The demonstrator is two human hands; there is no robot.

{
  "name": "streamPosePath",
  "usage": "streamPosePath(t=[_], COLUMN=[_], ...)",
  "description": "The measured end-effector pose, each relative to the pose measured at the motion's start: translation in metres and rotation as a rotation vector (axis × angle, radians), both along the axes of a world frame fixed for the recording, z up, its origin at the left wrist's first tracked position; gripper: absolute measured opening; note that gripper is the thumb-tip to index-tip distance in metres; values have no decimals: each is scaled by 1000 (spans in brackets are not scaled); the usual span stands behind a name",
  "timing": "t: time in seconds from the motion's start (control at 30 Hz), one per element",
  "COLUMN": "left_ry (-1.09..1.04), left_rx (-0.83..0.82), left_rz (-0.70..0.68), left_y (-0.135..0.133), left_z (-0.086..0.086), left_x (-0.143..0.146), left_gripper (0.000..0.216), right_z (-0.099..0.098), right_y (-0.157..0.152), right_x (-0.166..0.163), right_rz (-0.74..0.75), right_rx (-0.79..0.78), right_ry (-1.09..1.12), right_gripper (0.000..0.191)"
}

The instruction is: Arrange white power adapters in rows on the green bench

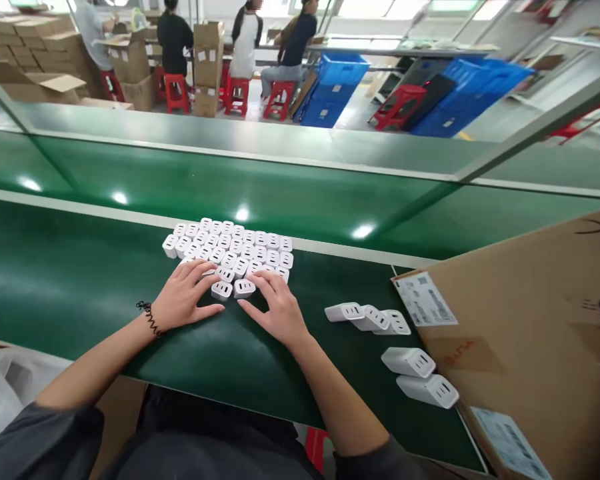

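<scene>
Several small white plug adapters stand packed in rows on the green table. My left hand lies flat, fingers spread, at the near left of the block, its fingertips touching the front adapters. My right hand rests the same way at the near right, fingers stretched toward two adapters at the front edge of the block. Neither hand grips anything. A dark coiled band is on my left wrist.
Three loose adapters lie to the right, with two larger white ones nearer me. A big cardboard box fills the right side. Beyond a green conveyor, people sit on red stools among cartons and blue crates.
</scene>
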State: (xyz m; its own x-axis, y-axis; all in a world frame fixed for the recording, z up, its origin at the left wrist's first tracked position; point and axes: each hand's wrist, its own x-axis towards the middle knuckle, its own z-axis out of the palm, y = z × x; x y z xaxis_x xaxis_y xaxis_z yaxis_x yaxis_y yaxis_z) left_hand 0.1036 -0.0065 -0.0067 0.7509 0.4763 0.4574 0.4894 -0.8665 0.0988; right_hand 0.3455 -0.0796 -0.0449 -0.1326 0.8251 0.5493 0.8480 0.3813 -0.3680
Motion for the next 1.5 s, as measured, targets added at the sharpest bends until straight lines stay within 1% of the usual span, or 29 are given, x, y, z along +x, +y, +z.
streamPosePath(t=[0.03,0.1,0.2,0.3,0.4,0.57,0.7,0.8,0.9,1.0,1.07,1.17,1.23,1.27,1.3,1.37,1.43,1.5], left_ry=[-15,-54,-78,-57,-29,-35,-62,-56,-29,-24,-32,-23,-23,-32,-43,-63,-90,-131], left_rx=[14,24,30,5,-28,-72,-96,-84,-75,-67,-61,-95,-136,-157,-175,-201,-194,-140], left_rz=[4,32,73,80,73,72,74,90,94,78,51,-63,-142,-167,-184,-196,-160,-73], left_y=[4,9,12,11,10,12,12,12,11,8,5,1,-1,0,0,4,9,14], left_z=[-4,-12,-23,-28,-29,-29,-29,-30,-28,-25,-23,-21,-21,-20,-20,-20,-21,-22], left_x=[7,12,7,4,5,7,6,6,6,5,5,5,4,4,3,2,0,-1], left_gripper=[46,50,51,50,46,36,28,30,35,37,36,30,26,24,23,21,18,11], right_z=[-3,-6,-9,-10,-10,-8,-9,-9,-9,-7,-5,-1,2,2,2,1,-1,-3], right_y=[1,2,2,2,2,1,1,1,0,-2,-3,-5,-6,-6,-6,-6,-6,-6], right_x=[0,-3,-6,-7,-6,-1,1,1,0,-3,-4,-2,2,3,3,2,-3,-11], right_rz=[-5,-9,-22,-34,-20,38,58,68,46,30,57,158,218,234,231,184,110,65], right_rx=[1,14,50,36,-10,-82,-141,-178,-213,-277,-353,-509,-580,-590,-583,-514,-379,-203], right_ry=[-2,-8,-17,-13,24,132,133,113,114,131,137,108,81,69,55,10,-37,-65], right_gripper=[39,37,35,33,31,48,54,53,51,53,62,80,83,82,82,82,80,73])
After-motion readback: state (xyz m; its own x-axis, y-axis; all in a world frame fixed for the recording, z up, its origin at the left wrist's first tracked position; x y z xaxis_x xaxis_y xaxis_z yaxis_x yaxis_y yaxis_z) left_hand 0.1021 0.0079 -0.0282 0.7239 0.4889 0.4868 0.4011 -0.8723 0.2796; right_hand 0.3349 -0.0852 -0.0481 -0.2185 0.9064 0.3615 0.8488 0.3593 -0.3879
